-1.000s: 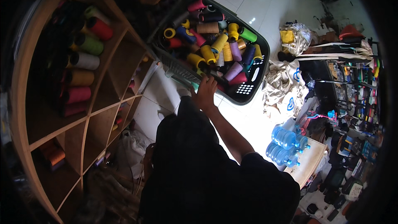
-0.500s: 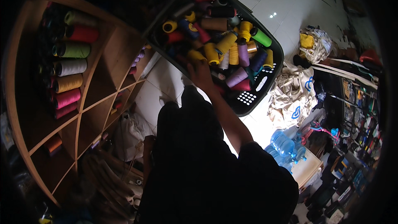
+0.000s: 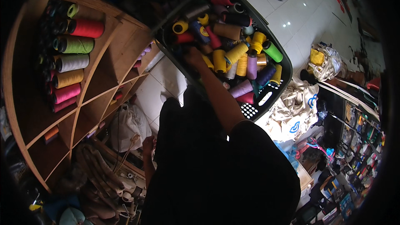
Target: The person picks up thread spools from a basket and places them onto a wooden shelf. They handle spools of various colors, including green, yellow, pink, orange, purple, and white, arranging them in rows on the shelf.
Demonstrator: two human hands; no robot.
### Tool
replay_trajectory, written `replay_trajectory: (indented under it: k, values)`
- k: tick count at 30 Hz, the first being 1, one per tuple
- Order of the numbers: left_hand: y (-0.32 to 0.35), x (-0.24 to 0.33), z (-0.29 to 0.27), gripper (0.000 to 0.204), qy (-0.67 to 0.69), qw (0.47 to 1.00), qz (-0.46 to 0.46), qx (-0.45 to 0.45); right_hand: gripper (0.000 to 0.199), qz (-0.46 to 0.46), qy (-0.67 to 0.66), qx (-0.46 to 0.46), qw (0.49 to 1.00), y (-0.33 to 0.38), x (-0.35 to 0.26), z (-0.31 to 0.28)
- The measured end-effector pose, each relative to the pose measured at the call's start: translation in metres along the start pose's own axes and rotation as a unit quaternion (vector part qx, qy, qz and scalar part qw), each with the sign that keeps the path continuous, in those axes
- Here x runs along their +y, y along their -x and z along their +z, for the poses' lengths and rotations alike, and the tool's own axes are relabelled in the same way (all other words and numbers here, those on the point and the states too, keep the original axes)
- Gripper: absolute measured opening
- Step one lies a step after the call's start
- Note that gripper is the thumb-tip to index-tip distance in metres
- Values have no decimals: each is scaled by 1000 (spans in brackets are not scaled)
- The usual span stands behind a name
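A dark plastic basket (image 3: 285,56) full of thread cones stands ahead of me. My right hand (image 3: 194,56) reaches over its near side, down among the cones at the left. Its fingers are lost in shadow, so whether they grip a cone is hidden. Nearest to it lie a yellow cone (image 3: 219,61), a red cone (image 3: 184,38) and a dark blue cone (image 3: 200,32). Farther right are a purple cone (image 3: 251,66) and a green cone (image 3: 273,51). Low beside my body, my left hand (image 3: 148,145) hangs with curled fingers, and nothing shows in it.
At the left, a wooden shelf (image 3: 93,100) holds stacked thread cones, among them a red cone (image 3: 86,28). A white bag (image 3: 131,129) sits on the floor below it. Cream cloth bags (image 3: 293,110) lie right of the basket, near a cluttered rack (image 3: 362,141).
My right hand has moved left and deeper among the cones, away from the yellow cone it was touching. My left hand shows more clearly beside my body. The view has shifted slightly.
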State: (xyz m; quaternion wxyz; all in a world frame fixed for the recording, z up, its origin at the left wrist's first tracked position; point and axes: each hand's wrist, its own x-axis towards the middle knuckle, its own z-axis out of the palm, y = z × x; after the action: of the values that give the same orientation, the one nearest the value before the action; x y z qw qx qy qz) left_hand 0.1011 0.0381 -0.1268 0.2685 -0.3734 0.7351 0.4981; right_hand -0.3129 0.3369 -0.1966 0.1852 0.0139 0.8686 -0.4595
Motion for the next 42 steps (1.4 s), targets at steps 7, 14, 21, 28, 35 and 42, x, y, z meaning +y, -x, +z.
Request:
replay_trajectory:
  k: [7, 14, 21, 28, 35, 42]
  values:
    - [13, 31, -8, 16, 31, 995, -98, 8, 31, 79, 7, 26, 996, -58, 47, 34]
    - [-8, 87, -2, 22, 117, 990, -34, 68, 39, 253, -472, 95, 839, 52, -71, -63]
    - [1, 273, 24, 21, 76, 979, 188, 6, 30, 153, -475, 147, 854, 156, -65, -118]
    - [18, 365, 97, 46, 226, 901, 312, -198, 34, 159, -686, -11, 710, 208, -113, -136]
    - [31, 382, 81, 44, 404, 857, 258, -191, 34, 98, -449, -87, 884, 209, -154, -153]
    - [39, 370, 43, 38, 293, 883, 360, -74, 24, -171, -214, -12, 962, 184, -193, -117]
